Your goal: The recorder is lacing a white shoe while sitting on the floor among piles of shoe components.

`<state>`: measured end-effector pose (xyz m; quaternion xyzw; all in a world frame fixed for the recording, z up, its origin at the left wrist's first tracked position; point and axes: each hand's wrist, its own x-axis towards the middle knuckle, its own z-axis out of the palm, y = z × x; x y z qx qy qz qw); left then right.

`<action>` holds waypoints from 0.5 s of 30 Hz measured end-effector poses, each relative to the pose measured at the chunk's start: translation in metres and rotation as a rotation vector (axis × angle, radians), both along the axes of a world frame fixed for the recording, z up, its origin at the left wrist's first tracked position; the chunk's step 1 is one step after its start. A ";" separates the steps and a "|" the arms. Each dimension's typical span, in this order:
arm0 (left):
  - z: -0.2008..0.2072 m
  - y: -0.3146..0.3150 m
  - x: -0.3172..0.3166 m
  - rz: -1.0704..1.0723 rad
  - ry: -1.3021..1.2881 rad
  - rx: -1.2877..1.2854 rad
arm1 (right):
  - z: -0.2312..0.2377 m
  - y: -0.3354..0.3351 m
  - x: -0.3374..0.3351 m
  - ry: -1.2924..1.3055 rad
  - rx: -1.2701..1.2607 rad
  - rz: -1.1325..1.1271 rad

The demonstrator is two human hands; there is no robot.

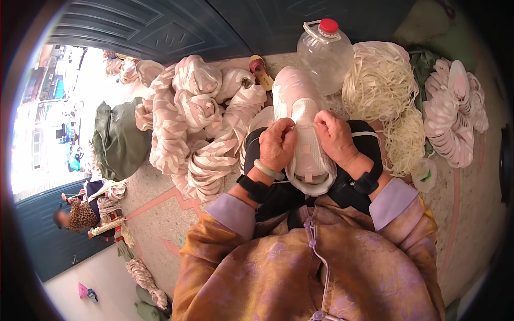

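A pale pink and white shoe upper [307,155] lies lengthwise over my lap, its heel opening towards me. My left hand [277,143], with a pale bangle at the wrist, is closed at the upper's left edge, thumb and finger pinched together. Across from it, my right hand [336,138] is pinched at the right edge, near the lacing area. Whatever lies between the fingertips of either hand is too small to make out. Just beyond the hands, a nested stack of similar uppers [294,88] reaches away from me.
Bundled shoe uppers [198,117] heap up on the left, beside a green sack [119,140]. Cream laces [380,83] pile at right, with another upper bundle [450,117] beyond. A clear jug [324,59] with a red cap stands ahead. Far left, a person [83,213] sits near a doorway.
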<state>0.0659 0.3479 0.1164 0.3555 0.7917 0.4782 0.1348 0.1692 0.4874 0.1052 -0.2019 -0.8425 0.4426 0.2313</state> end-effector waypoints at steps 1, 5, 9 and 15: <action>-0.002 -0.001 0.000 -0.001 0.001 -0.002 | -0.001 0.000 0.001 0.001 -0.002 -0.001; -0.002 -0.001 -0.002 -0.031 0.002 0.045 | 0.006 -0.002 0.004 -0.013 -0.023 0.030; 0.002 -0.001 -0.002 -0.049 -0.029 0.011 | 0.003 -0.004 0.005 0.004 0.001 0.031; 0.002 -0.003 0.005 -0.029 -0.015 0.005 | -0.001 -0.012 0.007 -0.040 0.086 -0.014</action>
